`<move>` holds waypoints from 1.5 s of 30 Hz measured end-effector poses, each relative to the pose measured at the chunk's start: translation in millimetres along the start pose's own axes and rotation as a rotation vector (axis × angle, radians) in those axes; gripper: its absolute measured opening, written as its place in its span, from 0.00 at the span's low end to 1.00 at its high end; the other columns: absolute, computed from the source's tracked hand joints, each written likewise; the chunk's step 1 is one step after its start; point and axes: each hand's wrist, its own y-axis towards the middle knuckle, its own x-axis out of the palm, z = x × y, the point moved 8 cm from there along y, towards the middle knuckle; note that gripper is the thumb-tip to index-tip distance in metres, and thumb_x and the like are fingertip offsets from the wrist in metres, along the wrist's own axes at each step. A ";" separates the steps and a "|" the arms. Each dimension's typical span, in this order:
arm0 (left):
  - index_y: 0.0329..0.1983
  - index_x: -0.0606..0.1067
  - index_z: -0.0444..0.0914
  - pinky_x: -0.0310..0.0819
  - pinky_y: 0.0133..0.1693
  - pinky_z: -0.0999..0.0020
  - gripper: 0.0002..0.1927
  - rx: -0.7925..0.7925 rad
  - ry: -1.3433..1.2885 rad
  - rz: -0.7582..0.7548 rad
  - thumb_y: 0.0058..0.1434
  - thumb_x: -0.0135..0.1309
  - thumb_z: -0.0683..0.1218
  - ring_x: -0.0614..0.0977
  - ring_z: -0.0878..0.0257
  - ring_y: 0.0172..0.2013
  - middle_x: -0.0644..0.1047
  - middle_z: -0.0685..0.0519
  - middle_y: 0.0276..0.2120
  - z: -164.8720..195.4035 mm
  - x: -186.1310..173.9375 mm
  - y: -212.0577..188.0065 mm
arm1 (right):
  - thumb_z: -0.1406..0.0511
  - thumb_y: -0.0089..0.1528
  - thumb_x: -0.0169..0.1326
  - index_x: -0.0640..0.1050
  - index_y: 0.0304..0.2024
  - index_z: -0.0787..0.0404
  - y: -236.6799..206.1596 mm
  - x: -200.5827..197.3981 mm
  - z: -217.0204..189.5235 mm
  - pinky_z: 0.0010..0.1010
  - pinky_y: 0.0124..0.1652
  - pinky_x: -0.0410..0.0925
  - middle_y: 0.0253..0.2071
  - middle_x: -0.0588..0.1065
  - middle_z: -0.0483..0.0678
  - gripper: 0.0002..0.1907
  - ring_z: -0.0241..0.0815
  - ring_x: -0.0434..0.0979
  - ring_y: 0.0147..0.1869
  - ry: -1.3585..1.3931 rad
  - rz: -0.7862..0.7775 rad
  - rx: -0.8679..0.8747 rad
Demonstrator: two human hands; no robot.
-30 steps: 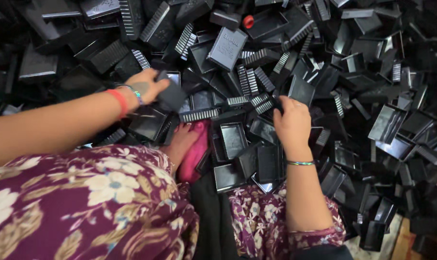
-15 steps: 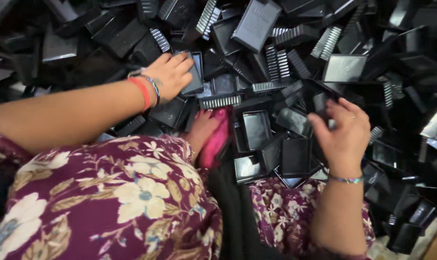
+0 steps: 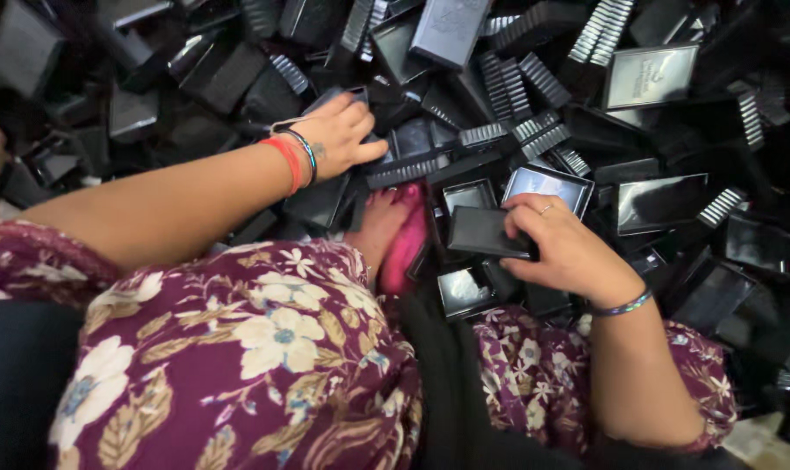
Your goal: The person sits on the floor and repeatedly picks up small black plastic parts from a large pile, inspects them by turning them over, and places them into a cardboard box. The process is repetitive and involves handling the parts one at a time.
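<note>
A heap of black rectangular plastic trays (image 3: 656, 78) covers the floor; the right hand (image 3: 562, 248) pinches a flat black plastic lid (image 3: 486, 232), and the left hand (image 3: 338, 135) presses spread fingers on a ribbed black plastic strip (image 3: 403, 171).

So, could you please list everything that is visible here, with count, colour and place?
trays: too many to count, black, heaped across the whole upper and right side
ribbed pieces: many, black with pale ridges, mixed into the heap
flat piece: one, black, in the right hand
floral dress: one, maroon with cream flowers, over the lap, lower left and centre
foot: one, on a pink sandal, centre, against the heap
bangles: red and blue, left wrist
bracelet: one, bluish, right wrist
left hand: resting on the heap, upper centre
right hand: gripping the flat piece, centre right
</note>
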 end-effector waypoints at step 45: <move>0.54 0.77 0.39 0.72 0.54 0.60 0.23 -0.528 -0.962 0.132 0.64 0.59 0.57 0.79 0.51 0.51 0.79 0.46 0.49 31.3 -15.5 33.8 | 0.65 0.64 0.62 0.79 0.48 0.68 -29.5 3.0 93.8 0.29 0.37 0.68 0.39 0.78 0.48 0.14 0.35 0.74 0.37 1.084 0.584 0.573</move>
